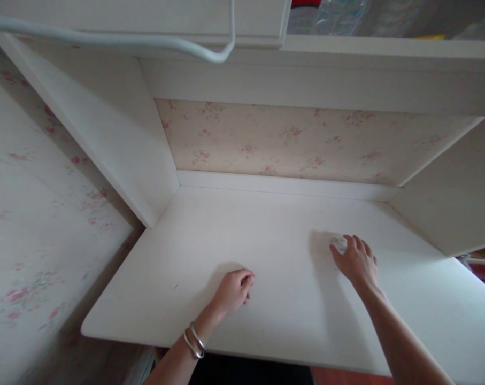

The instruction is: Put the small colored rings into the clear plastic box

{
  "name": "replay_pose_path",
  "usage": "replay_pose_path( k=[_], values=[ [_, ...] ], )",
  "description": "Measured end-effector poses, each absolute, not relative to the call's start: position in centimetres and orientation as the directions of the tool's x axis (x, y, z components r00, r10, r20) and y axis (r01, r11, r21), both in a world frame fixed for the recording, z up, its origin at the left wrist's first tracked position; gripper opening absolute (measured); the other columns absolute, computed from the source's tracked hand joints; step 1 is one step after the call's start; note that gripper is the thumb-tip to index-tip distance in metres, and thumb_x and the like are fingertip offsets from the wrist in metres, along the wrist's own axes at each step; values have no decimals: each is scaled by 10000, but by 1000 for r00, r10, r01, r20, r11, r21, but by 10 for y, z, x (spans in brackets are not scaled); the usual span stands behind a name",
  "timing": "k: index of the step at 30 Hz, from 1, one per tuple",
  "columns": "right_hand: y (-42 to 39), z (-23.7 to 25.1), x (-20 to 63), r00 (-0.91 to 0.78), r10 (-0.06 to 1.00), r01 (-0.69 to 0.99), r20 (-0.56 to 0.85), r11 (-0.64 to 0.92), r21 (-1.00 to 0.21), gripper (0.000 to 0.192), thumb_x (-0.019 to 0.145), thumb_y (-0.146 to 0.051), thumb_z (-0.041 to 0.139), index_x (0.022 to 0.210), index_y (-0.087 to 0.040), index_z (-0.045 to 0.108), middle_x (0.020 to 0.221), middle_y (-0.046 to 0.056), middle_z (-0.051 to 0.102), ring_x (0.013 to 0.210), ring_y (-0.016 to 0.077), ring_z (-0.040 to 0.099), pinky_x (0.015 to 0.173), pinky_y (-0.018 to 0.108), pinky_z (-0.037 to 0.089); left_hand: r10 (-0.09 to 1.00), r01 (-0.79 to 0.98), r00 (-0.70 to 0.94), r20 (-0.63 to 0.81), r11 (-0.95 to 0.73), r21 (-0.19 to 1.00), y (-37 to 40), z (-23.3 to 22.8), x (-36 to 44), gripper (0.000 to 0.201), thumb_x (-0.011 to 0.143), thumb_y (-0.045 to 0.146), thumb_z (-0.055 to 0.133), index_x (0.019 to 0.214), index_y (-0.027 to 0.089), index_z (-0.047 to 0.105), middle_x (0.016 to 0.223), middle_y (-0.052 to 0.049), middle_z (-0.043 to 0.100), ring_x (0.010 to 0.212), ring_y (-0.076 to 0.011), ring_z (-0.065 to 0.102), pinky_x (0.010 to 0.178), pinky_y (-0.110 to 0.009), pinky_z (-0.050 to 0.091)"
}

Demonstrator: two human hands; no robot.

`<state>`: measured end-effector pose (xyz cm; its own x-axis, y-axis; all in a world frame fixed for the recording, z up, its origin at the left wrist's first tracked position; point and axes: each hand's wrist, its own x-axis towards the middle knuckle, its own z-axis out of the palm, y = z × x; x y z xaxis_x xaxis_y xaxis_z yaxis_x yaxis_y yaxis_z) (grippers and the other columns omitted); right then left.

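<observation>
White desk top (290,299) spanning the frame, set in an alcove between two white side panels and meeting a low white back strip under flowered wallpaper. Front left corner rounded and overhanging the floor. Lying directly on it: a small white cloth (340,244), right of centre, pressed flat under the fingers of the right hand (356,262); the left hand (234,290), loosely curled, resting knuckles-down near the front edge, well apart from the cloth. Showing one tiny dark speck toward the left front. Casting soft shadows beside both hands.
</observation>
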<state>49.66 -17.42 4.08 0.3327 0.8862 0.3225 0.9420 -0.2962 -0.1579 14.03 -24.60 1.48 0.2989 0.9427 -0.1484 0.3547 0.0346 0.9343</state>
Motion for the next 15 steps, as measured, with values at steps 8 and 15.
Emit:
replay_pose_path(
  k=[8, 15],
  values=[
    [-218, 33, 375, 147, 982, 676, 116, -14, -737, 368, 872, -531, 408, 909, -218, 598, 744, 14, 654, 666, 165, 594, 630, 262, 433, 954, 344, 274, -123, 23, 939, -233, 18, 146, 351, 882, 383, 422, 1009, 145, 647, 785, -36, 640, 516, -93, 552, 474, -204, 437],
    [-233, 14, 284, -66, 997, 468, 44, 70, -881, 429, 922, -522, 319, 704, -212, 520, 608, -14, 558, 569, 136, 512, 545, 228, 373, 975, 383, 212, 63, -142, 913, -222, 27, 146, 281, 882, 269, 426, 954, 169, 679, 850, -44, 689, 772, -156, 607, 737, -257, 465]
  ],
)
